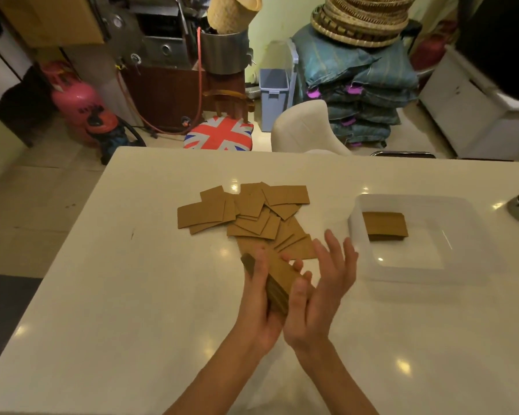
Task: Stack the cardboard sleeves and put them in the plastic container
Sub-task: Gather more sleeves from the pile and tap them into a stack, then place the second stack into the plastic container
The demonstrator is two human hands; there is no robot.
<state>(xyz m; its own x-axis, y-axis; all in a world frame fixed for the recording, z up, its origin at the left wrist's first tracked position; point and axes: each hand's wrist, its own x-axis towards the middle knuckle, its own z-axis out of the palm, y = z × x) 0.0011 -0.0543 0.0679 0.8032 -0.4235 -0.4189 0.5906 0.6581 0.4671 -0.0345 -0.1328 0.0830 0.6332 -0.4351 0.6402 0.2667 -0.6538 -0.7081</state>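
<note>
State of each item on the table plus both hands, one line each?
left hand: grips the held stack.
held stack: tilted, in the left hand.
right hand: open, fingers straight, beside the held stack.
loose sleeves: scattered, overlapping, flat on the table.
plastic container: upright, no lid on.
stack in container: lying flat inside.
</note>
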